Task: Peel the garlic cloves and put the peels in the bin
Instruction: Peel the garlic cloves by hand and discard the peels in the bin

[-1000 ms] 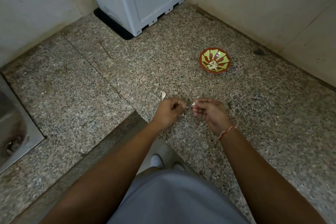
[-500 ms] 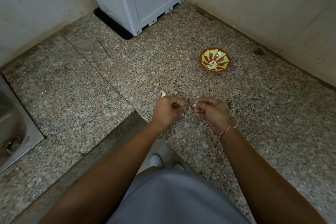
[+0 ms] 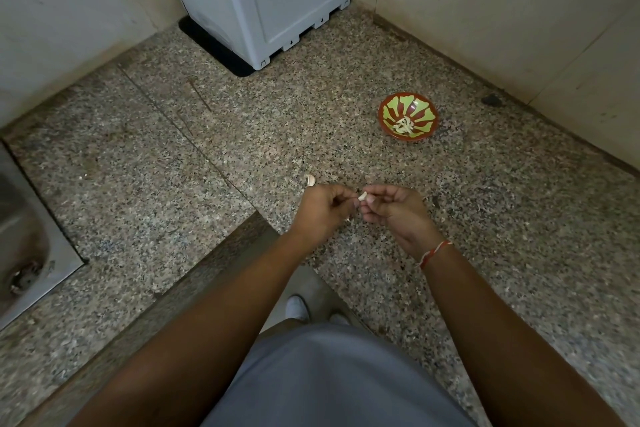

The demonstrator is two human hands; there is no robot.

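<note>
The right hand (image 3: 391, 210) pinches a small pale garlic clove (image 3: 362, 196) between curled thumb and fingertips; the left hand (image 3: 323, 206), fingers curled, pinches at the clove's near end. They hover near the speckled granite counter's (image 3: 207, 163) inner front edge. Another clove (image 3: 310, 180) lies just beyond the left hand. A glossy red-and-green bowl (image 3: 408, 116) with peeled cloves sits toward the back right corner.

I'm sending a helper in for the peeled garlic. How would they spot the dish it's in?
Start at the grey box in the counter's back corner, then look right along the wall. The small bowl sits alone on the speckled counter, red-rimmed with green petal shapes inside, holding pale garlic pieces.
</note>
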